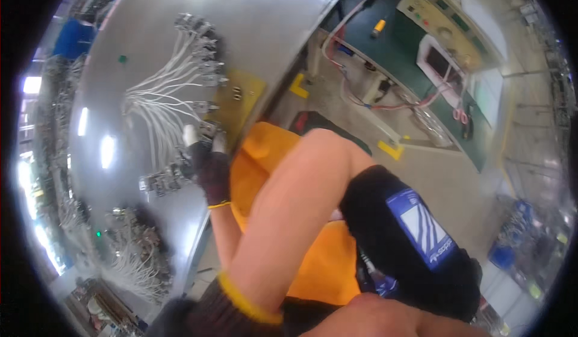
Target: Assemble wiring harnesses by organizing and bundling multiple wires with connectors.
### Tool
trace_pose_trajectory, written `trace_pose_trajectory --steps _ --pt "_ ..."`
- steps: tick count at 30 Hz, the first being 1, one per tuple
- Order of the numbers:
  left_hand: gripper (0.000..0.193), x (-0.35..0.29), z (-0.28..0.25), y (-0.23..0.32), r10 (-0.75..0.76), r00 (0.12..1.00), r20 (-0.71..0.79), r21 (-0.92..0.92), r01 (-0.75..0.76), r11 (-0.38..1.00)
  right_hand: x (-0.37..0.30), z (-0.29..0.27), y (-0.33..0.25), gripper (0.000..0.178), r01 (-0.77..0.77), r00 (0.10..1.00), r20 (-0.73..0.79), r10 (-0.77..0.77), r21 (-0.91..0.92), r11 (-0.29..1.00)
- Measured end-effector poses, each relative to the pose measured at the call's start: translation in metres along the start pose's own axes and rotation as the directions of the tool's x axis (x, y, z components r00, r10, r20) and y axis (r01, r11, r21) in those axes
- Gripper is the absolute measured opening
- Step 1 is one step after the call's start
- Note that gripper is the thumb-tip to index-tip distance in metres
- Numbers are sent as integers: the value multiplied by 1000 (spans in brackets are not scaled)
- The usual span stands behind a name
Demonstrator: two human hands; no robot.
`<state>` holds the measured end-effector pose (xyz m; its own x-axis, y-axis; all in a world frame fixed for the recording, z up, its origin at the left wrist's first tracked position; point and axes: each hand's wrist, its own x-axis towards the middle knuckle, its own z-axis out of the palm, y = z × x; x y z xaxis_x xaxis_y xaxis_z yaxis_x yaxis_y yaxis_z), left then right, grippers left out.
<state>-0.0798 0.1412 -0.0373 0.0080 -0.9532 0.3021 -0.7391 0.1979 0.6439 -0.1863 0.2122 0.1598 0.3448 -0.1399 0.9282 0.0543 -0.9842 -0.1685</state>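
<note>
On the shiny metal table (pixel 241 12), a bundle of white cables (pixel 159 84) fans out, with silver metal connectors (pixel 205 45) at the ends. My left hand (pixel 211 171), in a dark knitted glove with bare or pale fingertips, closes around one of these connectors (pixel 208 130). Just beyond it lies a flat yellow plate (pixel 245 99) with small metal pieces on top. My right forearm bends across the view close up. It ends in my right hand (pixel 220 313), gloved with a yellow cuff, at the lower edge; its fingers cannot be made out.
A second heap of white cables (pixel 132 253) sits at the table's near left. To the right stands a green-topped bench (pixel 400 57) bearing a beige control box (pixel 442 21), a pale device with a dark window (pixel 442 63) and scissors (pixel 460 115). Orange cloth (pixel 259 150) hangs beside the table edge.
</note>
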Motion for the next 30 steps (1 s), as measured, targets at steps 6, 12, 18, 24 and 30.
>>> trace_pose_trajectory --steps 6,12,18,24,30 --pt "62 3 -2 20 -254 961 113 -200 272 941 -26 22 -4 19 -115 988 103 115 -3 993" --pt "62 0 12 2 -156 981 112 -81 166 983 -45 49 -13 21 -178 971 161 177 -7 984" --pt "53 -5 -1 -12 -312 927 208 -208 354 912 -54 80 -30 23 -260 933 249 259 -29 965" --pt "46 -5 -22 -17 -135 983 126 -664 185 725 -116 4 36 21 -708 491 554 672 -196 678" --pt "46 3 -4 -27 -158 985 65 -666 161 729 -186 -38 60 28 -819 -93 491 866 457 -347"
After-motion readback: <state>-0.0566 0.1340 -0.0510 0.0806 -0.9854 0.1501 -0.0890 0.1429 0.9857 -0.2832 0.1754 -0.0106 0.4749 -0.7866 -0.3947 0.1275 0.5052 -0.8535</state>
